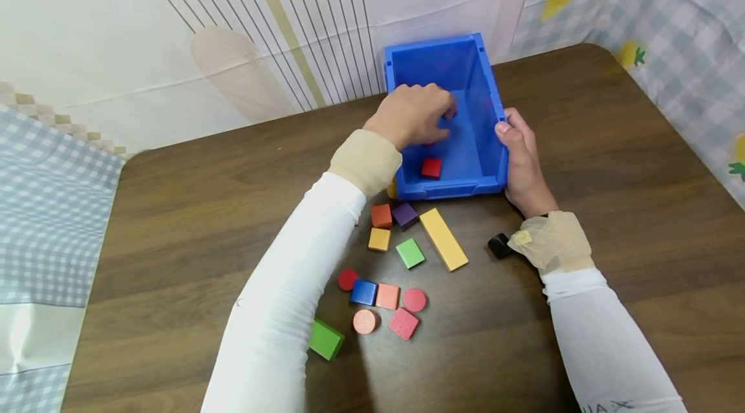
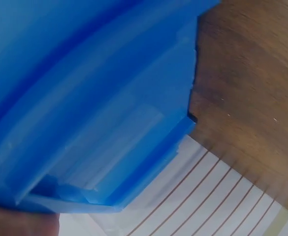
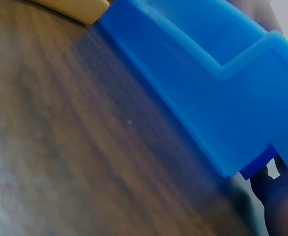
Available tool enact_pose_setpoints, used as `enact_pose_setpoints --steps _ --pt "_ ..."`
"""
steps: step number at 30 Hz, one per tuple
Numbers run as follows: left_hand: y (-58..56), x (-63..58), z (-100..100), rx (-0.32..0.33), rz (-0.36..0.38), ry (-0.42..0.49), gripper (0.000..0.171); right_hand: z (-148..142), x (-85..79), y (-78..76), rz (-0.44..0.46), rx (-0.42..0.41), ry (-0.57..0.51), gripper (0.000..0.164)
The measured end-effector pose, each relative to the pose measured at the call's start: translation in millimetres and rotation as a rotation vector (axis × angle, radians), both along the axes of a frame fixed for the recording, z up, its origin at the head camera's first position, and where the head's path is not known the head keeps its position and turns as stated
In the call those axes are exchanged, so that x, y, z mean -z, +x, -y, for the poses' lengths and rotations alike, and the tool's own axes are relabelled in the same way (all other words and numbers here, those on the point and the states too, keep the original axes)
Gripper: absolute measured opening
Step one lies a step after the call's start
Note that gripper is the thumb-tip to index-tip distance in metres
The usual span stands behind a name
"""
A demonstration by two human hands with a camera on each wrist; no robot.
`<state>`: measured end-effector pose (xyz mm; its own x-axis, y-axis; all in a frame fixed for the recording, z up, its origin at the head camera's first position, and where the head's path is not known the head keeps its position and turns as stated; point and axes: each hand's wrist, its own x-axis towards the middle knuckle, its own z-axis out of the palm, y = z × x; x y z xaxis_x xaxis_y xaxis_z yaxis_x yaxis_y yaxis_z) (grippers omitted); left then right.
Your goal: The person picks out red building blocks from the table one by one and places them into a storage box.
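A blue plastic bin (image 1: 451, 190) stands at the back of the table. My left hand (image 1: 413, 112) reaches over its left wall into it, thumb and forefinger apart with nothing visible between them; its other fingers are largely hidden. On the bin's floor lies a red block (image 1: 431, 168), and a bit of another red piece shows just under the left thumb. My right hand (image 1: 524, 161) grips the bin's right wall, thumb at the rim. Close views of the bin's blue wall (image 2: 109, 123) and its lower side (image 3: 183, 103) fill much of both wrist views.
In front of the bin lie a long yellow block (image 1: 443, 240), a purple cube (image 1: 405, 215), an orange-red cube (image 1: 381, 215), a light green block (image 1: 410, 253), a blue block (image 1: 363, 292) and several red and pink pieces. A green block (image 1: 326, 339) is partly behind the left sleeve. Patterned cloth hangs behind the table.
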<state>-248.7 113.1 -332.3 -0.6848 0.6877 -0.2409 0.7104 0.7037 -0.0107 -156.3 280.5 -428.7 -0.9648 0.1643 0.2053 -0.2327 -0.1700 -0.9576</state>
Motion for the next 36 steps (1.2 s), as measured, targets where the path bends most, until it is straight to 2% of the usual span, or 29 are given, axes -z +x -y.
enact_pose_setpoints --steps 2,9,12,15,19,22,27,30,36 --pt "-1.0 -0.5 -1 0.001 -0.002 0.042 0.033 -1 0.2 -0.9 -0.004 0.0 -0.007 0.038" --pt "-0.5 -2.2 -1 -0.028 -0.018 0.203 0.032 -3 0.5 -1.5 -0.001 -0.004 -0.019 0.036" --pt "0.3 -3.5 0 -0.048 -0.059 0.264 0.03 -3 -0.1 -2.0 -0.004 0.002 -0.001 0.039" --pt "1.9 -3.9 1 -0.035 -0.197 0.308 0.03 -3 -0.6 -2.8 -0.003 0.003 0.012 0.04" --pt "6.6 -4.5 5 0.038 -0.439 0.351 0.036 -2 -0.2 -3.4 0.01 0.002 0.023 0.039" --pt "11.1 -6.4 11 0.073 -0.518 0.41 0.041 -1 -0.4 -3.9 0.018 0.002 0.029 0.041" --pt "18.0 -11.5 23 0.045 -0.505 0.503 0.041 -2 -1.5 -5.8 0.026 -0.005 0.034 0.042" --pt "21.6 -12.0 28 0.032 -0.495 0.527 0.041 -4 -1.7 -6.0 0.033 0.001 0.034 0.042" --pt "28.8 -8.2 38 0.059 -0.528 0.571 0.041 -8 0.0 -6.6 0.042 0.004 0.035 0.042"
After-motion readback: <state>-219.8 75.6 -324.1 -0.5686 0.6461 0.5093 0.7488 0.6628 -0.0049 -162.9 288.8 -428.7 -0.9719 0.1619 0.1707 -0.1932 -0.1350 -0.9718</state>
